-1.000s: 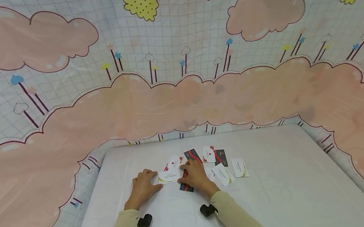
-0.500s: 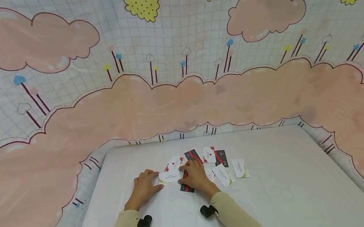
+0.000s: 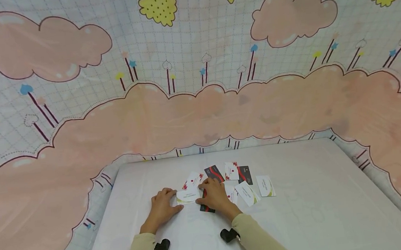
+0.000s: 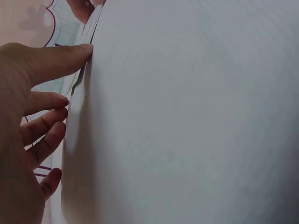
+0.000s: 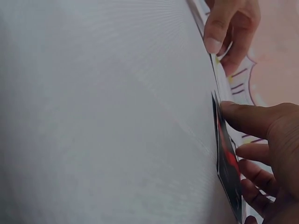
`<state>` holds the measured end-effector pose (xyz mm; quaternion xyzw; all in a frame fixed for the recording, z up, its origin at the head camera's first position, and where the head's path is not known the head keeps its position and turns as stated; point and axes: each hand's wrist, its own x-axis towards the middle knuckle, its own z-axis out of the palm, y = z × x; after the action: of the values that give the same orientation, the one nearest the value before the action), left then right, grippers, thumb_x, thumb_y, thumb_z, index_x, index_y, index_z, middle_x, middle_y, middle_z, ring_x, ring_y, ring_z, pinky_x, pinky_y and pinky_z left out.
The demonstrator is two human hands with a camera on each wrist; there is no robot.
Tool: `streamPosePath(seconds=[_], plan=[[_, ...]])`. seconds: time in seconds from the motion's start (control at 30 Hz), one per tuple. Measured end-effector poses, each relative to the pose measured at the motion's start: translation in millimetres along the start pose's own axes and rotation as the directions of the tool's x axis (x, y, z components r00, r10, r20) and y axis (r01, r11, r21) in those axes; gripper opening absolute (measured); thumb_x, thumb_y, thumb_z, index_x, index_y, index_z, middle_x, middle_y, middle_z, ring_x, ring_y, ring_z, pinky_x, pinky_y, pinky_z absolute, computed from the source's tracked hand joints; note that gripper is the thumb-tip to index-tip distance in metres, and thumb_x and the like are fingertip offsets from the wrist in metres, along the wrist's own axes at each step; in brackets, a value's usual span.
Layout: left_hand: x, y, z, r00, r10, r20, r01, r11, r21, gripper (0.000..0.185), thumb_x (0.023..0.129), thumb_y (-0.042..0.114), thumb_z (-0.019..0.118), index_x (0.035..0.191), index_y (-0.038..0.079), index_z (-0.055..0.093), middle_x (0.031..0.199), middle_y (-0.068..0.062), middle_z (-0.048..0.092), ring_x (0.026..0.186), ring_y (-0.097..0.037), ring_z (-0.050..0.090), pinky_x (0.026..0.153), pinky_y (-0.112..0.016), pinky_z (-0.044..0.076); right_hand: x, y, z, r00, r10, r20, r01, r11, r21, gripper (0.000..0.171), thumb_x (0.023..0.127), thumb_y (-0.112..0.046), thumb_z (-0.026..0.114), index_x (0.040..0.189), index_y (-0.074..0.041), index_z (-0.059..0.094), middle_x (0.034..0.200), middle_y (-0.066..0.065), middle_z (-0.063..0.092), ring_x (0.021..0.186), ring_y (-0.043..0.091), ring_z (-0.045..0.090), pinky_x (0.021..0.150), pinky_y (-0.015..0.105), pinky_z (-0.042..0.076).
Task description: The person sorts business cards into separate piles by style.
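Observation:
Both hands meet over a white card with a green swoosh (image 3: 187, 196) near the middle of the white table (image 3: 306, 220). My left hand (image 3: 172, 201) pinches its left end between thumb and forefinger; in the left wrist view the thumb (image 4: 79, 51) presses on the card's thin edge. At the card's right end, my right hand (image 3: 202, 194) pinches it the same way. Under the right palm lies a black and red card (image 3: 206, 208), seen edge-on in the right wrist view (image 5: 229, 163) beside the right thumb (image 5: 233, 114).
Several more cards lie scattered just beyond and right of the hands: a white and red one (image 3: 191, 180), a black one (image 3: 213, 172), another white and red one (image 3: 231, 170), and white and green ones (image 3: 265, 185). A cartoon cloud cloth (image 3: 199, 109) hangs behind the table.
Both hands have shifted slightly, staying on the white card. The right hand now covers more of the black and red card.

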<state>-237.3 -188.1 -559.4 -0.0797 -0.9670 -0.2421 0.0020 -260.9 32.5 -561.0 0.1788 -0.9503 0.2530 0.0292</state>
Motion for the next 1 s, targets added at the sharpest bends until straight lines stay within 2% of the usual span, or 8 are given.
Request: streamPosePath(seconds=[0.17, 0.3, 0.5, 0.73, 0.87, 1.0], plan=[[2.2, 3.4, 1.4, 1.000, 0.002, -0.023, -0.003, 0.999, -0.037, 0.061, 0.080, 0.023, 0.081, 0.131, 0.000, 0.058, 0.132, -0.018, 0.055, 0.125, -0.038, 0.050, 0.107, -0.058, 0.033, 0, 0, 0, 1.000, 0.011, -0.002, -0.011, 1.000, 0.015, 0.052, 0.078, -0.040, 0.081, 0.121, -0.014, 0.069, 0.119, 0.007, 0.060, 0.108, 0.027, 0.051, 0.088, 0.048, 0.041], [4.4, 5.2, 2.5, 0.999, 0.007, -0.049, -0.010, 0.998, -0.063, 0.062, 0.081, 0.017, 0.079, 0.134, -0.003, 0.054, 0.131, -0.019, 0.059, 0.122, -0.038, 0.053, 0.104, -0.056, 0.037, 1, 0, 1, 1.000, 0.017, -0.007, -0.017, 1.000, 0.027, 0.054, 0.078, -0.040, 0.082, 0.123, -0.014, 0.068, 0.122, 0.008, 0.059, 0.111, 0.027, 0.051, 0.091, 0.049, 0.041], [4.0, 7.6, 1.1, 0.998, -0.010, -0.068, 0.004, 0.996, -0.088, 0.063, 0.081, 0.017, 0.079, 0.135, -0.002, 0.053, 0.126, -0.015, 0.063, 0.118, -0.033, 0.054, 0.104, -0.054, 0.039, 3, 1, 3, 0.999, 0.020, -0.026, -0.019, 0.998, 0.062, 0.056, 0.077, -0.038, 0.083, 0.125, -0.013, 0.067, 0.126, 0.008, 0.058, 0.116, 0.028, 0.051, 0.094, 0.049, 0.040], [-2.1, 13.2, -12.6, 0.997, -0.033, -0.074, 0.024, 0.992, -0.121, 0.065, 0.081, 0.020, 0.080, 0.137, 0.001, 0.053, 0.124, -0.012, 0.063, 0.118, -0.031, 0.054, 0.105, -0.054, 0.039, 4, -2, -4, 0.998, 0.008, -0.067, -0.002, 0.995, 0.097, 0.056, 0.076, -0.034, 0.084, 0.126, -0.014, 0.066, 0.128, 0.007, 0.058, 0.121, 0.029, 0.051, 0.105, 0.053, 0.037], [-5.9, 14.4, -20.6, 0.996, -0.003, -0.092, -0.009, 0.992, -0.126, 0.063, 0.081, 0.018, 0.080, 0.135, 0.000, 0.054, 0.120, -0.012, 0.064, 0.114, -0.031, 0.055, 0.101, -0.053, 0.042, 3, -5, -10, 0.998, -0.006, -0.070, 0.013, 0.995, 0.098, 0.058, 0.076, -0.036, 0.084, 0.127, -0.016, 0.064, 0.130, 0.006, 0.058, 0.122, 0.029, 0.052, 0.107, 0.053, 0.037], [-9.5, 15.2, -25.9, 0.994, 0.024, -0.107, -0.038, 0.990, -0.137, 0.061, 0.080, 0.014, 0.080, 0.134, -0.002, 0.054, 0.118, -0.013, 0.065, 0.111, -0.031, 0.056, 0.099, -0.052, 0.044, 0, -8, -17, 0.996, -0.038, -0.086, 0.045, 0.995, 0.084, 0.058, 0.076, -0.038, 0.083, 0.127, -0.017, 0.064, 0.129, 0.005, 0.059, 0.121, 0.027, 0.053, 0.102, 0.050, 0.040]])
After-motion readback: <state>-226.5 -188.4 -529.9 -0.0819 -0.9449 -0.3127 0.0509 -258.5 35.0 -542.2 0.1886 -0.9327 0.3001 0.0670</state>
